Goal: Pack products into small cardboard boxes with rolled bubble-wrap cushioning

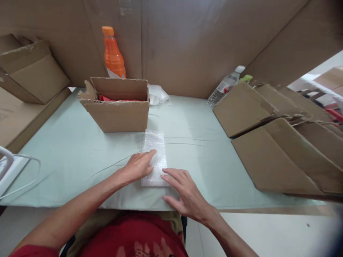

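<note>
The green, cardboard-walled table (193, 164) is set with two bottles (114, 57); one bubble-wrap piece (155, 141) is touched by the left hand (138, 165), right hand (184, 191) at its edge, fingers of both parted.

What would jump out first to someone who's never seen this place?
Probably the bright orange bottle, standing at the back behind an open cardboard box with something red inside. Next, front and centre, a pale strip of bubble wrap lies on the light-green tabletop, with the left hand on it and the right hand at its near right edge.
</note>
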Available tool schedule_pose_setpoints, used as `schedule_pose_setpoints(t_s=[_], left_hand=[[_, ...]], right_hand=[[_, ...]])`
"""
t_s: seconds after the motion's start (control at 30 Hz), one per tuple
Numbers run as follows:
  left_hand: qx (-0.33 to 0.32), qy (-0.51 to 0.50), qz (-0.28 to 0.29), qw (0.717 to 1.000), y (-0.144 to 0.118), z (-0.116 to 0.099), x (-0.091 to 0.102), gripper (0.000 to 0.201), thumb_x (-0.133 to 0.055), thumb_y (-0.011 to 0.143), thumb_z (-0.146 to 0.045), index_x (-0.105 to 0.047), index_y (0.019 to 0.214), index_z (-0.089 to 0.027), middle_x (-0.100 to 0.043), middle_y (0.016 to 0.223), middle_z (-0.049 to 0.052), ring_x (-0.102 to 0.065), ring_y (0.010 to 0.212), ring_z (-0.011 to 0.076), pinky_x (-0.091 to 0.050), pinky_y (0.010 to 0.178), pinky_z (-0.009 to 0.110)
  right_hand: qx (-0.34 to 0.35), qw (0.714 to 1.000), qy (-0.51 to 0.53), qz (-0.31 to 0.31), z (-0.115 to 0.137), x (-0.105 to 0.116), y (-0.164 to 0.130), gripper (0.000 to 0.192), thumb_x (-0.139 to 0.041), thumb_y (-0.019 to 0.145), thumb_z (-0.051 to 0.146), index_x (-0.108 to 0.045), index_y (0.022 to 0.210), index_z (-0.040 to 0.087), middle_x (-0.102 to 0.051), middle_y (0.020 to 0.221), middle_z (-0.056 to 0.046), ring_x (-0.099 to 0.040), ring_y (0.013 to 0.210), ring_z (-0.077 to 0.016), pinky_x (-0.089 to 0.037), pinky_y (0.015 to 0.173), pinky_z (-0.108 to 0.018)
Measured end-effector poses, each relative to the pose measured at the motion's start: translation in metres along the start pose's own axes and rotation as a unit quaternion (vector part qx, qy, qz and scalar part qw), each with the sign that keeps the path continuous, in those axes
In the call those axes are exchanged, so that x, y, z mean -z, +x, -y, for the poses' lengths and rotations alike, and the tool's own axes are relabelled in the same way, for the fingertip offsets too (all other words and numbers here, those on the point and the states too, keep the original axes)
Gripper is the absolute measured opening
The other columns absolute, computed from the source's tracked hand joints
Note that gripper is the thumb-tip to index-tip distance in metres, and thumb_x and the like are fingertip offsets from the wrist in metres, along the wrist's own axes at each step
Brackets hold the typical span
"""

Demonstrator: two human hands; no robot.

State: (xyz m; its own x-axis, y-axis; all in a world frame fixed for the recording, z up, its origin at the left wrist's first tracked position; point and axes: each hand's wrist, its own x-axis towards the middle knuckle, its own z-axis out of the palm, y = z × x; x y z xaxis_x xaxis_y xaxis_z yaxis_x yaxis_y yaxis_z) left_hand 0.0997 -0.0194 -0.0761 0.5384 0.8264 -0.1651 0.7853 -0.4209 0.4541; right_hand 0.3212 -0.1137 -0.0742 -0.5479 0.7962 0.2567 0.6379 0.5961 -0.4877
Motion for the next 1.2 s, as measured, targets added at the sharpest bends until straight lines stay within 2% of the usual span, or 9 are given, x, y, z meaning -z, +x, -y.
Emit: schedule_pose_setpoints(t_s=[0.1, 0.2, 0.3, 0.5, 0.7, 0.8, 0.9, 1.03, 1.2], left_hand=[[-0.003, 0.041, -0.075, 0.996, -0.011, -0.002, -0.007, 0.052, -0.057, 0.081, -0.017, -0.053, 0.133, -0.02, -0.066, 0.117, 0.012, -0.062, 0.107, 0.0296, -0.049, 0.09, 0.041], [-0.082, 0.036, -0.165, 0.982, -0.029, -0.002, -0.008, 0.045, -0.055, 0.088, -0.02, -0.054, 0.132, -0.018, -0.059, 0.132, 0.015, -0.055, 0.118, 0.0302, -0.045, 0.099, 0.045], [-0.13, -0.023, -0.165, 0.977, -0.049, 0.001, -0.005, 0.039, -0.053, 0.094, -0.032, -0.056, 0.131, -0.019, -0.061, 0.132, 0.012, -0.051, 0.124, 0.0289, -0.041, 0.104, 0.045], [-0.057, -0.011, -0.138, 0.989, -0.059, 0.005, -0.013, 0.046, -0.061, 0.089, -0.042, -0.06, 0.127, -0.017, -0.069, 0.115, 0.013, -0.057, 0.111, 0.0317, -0.042, 0.095, 0.047], [0.051, -0.013, -0.167, 0.985, -0.043, 0.001, -0.015, 0.049, -0.059, 0.09, -0.035, -0.056, 0.135, -0.015, -0.073, 0.101, 0.011, -0.063, 0.097, 0.0291, -0.046, 0.089, 0.043], [0.088, 0.005, -0.137, 0.987, -0.035, 0.003, -0.013, 0.037, -0.052, 0.094, -0.029, -0.061, 0.127, -0.015, -0.074, 0.094, 0.009, -0.065, 0.095, 0.0284, -0.047, 0.088, 0.042], [0.088, 0.023, -0.117, 0.989, -0.031, 0.008, -0.017, 0.023, -0.054, 0.092, -0.025, -0.069, 0.108, -0.017, -0.075, 0.089, 0.008, -0.066, 0.096, 0.0306, -0.047, 0.088, 0.044], [0.084, 0.03, -0.12, 0.989, -0.027, 0.013, -0.021, 0.018, -0.057, 0.09, -0.024, -0.07, 0.1, -0.017, -0.074, 0.085, 0.009, -0.067, 0.092, 0.0318, -0.048, 0.086, 0.046], [0.031, 0.02, -0.192, 0.981, -0.036, 0.011, -0.015, 0.025, -0.052, 0.089, -0.016, -0.068, 0.108, -0.016, -0.07, 0.107, 0.012, -0.062, 0.102, 0.0295, -0.048, 0.09, 0.044]], right_hand=[[0.014, 0.998, -0.026, 0.049, -0.008, -0.02, 0.008, 0.037, -0.06, 0.092, 0.024, -0.061, 0.128, 0.019, -0.06, 0.141, -0.015, -0.057, 0.126, -0.0334, -0.047, 0.097, -0.052], [-0.009, 1.0, 0.004, 0.027, -0.016, -0.026, 0.017, 0.029, -0.045, 0.098, 0.016, -0.065, 0.119, 0.021, -0.07, 0.126, -0.011, -0.063, 0.116, -0.0277, -0.048, 0.095, -0.047], [-0.067, 0.995, 0.07, 0.03, -0.018, -0.016, 0.027, 0.028, -0.043, 0.101, 0.023, -0.066, 0.117, 0.023, -0.074, 0.112, -0.008, -0.066, 0.103, -0.0237, -0.05, 0.092, -0.042], [-0.163, 0.962, 0.19, 0.106, -0.026, 0.003, 0.056, 0.025, -0.046, 0.098, 0.029, -0.069, 0.105, 0.021, -0.073, 0.094, -0.003, -0.066, 0.085, -0.019, -0.049, 0.078, -0.03], [-0.189, 0.967, 0.136, 0.102, -0.035, -0.011, 0.083, 0.022, -0.051, 0.092, 0.024, -0.069, 0.104, 0.02, -0.073, 0.087, -0.002, -0.063, 0.075, -0.0172, -0.047, 0.071, -0.029], [-0.163, 0.986, -0.015, 0.009, -0.025, -0.015, 0.079, 0.023, -0.053, 0.092, 0.023, -0.068, 0.11, 0.019, -0.073, 0.112, -0.009, -0.066, 0.094, -0.0231, -0.048, 0.082, -0.036], [-0.08, 0.982, -0.159, -0.068, -0.012, -0.012, 0.065, 0.022, -0.053, 0.095, 0.023, -0.066, 0.113, 0.018, -0.064, 0.13, -0.015, -0.061, 0.111, -0.029, -0.044, 0.089, -0.043], [0.027, 0.984, -0.172, 0.027, -0.013, -0.012, 0.054, 0.029, -0.061, 0.091, 0.022, -0.063, 0.12, 0.019, -0.065, 0.13, -0.014, -0.057, 0.116, -0.03, -0.04, 0.094, -0.045], [0.028, 0.984, -0.148, 0.098, -0.018, -0.01, 0.071, 0.027, -0.052, 0.092, 0.007, -0.067, 0.112, 0.018, -0.071, 0.114, -0.011, -0.061, 0.104, -0.0241, -0.039, 0.092, -0.041]])
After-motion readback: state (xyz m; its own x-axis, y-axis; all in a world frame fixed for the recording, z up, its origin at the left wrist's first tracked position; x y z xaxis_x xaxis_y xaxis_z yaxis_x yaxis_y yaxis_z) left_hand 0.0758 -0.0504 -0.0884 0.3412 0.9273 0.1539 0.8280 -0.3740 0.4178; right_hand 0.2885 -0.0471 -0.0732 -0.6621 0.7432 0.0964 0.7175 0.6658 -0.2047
